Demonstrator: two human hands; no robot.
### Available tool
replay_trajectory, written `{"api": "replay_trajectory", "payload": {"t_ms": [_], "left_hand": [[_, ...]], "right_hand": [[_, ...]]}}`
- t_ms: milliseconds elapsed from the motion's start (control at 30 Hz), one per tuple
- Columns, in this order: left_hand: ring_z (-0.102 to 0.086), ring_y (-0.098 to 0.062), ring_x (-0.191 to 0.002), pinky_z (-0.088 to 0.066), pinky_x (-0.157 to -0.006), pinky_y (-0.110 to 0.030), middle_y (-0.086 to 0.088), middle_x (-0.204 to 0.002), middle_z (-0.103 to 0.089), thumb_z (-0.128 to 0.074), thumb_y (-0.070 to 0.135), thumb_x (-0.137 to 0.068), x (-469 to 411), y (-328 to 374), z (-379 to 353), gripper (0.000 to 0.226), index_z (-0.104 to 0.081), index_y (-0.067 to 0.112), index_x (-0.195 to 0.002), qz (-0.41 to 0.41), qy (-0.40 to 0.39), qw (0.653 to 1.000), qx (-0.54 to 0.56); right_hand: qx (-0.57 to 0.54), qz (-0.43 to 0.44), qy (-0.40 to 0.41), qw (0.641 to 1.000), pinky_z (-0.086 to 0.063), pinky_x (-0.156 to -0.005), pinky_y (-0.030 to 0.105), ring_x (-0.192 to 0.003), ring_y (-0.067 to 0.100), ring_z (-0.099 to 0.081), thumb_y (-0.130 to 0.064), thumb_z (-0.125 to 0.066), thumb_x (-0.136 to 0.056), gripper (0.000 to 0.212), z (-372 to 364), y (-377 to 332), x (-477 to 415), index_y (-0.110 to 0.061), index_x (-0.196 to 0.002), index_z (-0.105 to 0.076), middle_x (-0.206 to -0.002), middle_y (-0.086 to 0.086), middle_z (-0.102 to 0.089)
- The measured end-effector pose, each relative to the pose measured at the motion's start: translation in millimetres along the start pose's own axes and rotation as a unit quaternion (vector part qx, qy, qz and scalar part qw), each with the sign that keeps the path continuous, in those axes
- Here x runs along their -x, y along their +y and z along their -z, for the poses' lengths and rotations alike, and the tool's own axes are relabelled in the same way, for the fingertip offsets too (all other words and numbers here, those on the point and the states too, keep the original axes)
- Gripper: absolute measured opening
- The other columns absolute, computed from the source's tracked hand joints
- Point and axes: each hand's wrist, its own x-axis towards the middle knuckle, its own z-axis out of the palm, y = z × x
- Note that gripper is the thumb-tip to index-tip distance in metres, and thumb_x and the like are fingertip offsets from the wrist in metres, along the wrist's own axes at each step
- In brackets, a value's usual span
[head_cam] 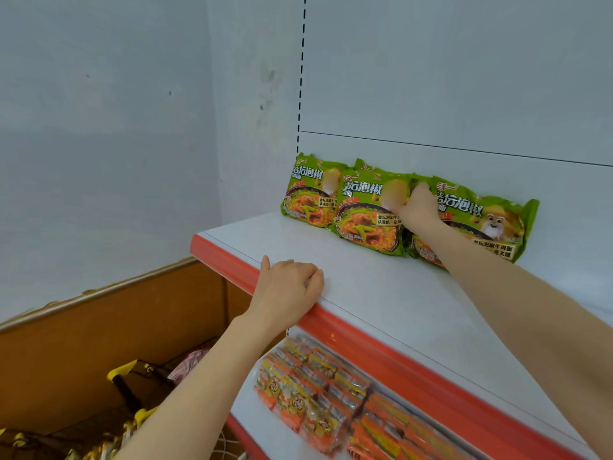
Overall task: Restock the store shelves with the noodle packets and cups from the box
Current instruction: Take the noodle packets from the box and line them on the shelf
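Note:
Three green noodle packets lean upright against the back panel of the white top shelf (381, 293): a left packet (306, 194), a middle packet (368, 217) and a right packet (477, 224). My right hand (421, 207) reaches to the back and grips the top left edge of the right packet, where it meets the middle one. My left hand (288, 287) rests with curled fingers on the shelf's front edge, over the orange strip, holding nothing. The cardboard box (99, 327) stands at the lower left with dark and yellow packets (139, 376) inside.
The lower shelf (252, 413) carries rows of orange and yellow noodle packets (318, 390). An orange price strip (398, 360) runs along the top shelf's front edge. A pale wall stands to the left; bare white shelf lies in front of the green packets.

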Motion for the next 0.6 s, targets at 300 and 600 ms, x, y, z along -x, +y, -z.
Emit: {"api": "replay_trajectory", "payload": {"t_ms": [300, 600], "left_hand": [[-0.055, -0.019, -0.083, -0.02, -0.104, -0.043, -0.005, -0.08, -0.064, -0.001, 0.048, -0.076, 1, 1, 3, 0.073, -0.061, 0.007, -0.086, -0.002, -0.001, 1.0, -0.003], [-0.057, -0.02, -0.098, -0.022, -0.112, -0.049, -0.002, -0.098, -0.067, -0.028, 0.034, -0.098, 5, 10, 11, 0.044, -0.066, 0.011, -0.098, 0.004, 0.03, 0.999, -0.013]], "right_hand": [[0.204, 0.108, 0.051, 0.972, -0.043, -0.092, 0.041, -0.118, 0.037, -0.045, -0.018, -0.065, -0.085, 0.063, 4, 0, 4, 0.001, -0.134, -0.029, -0.131, 0.025, -0.04], [0.219, 0.191, 0.038, 0.956, -0.022, -0.114, 0.04, -0.143, 0.031, -0.014, -0.026, -0.051, -0.093, 0.059, 18, -13, 14, -0.003, -0.142, -0.026, -0.154, 0.018, -0.014]]}}
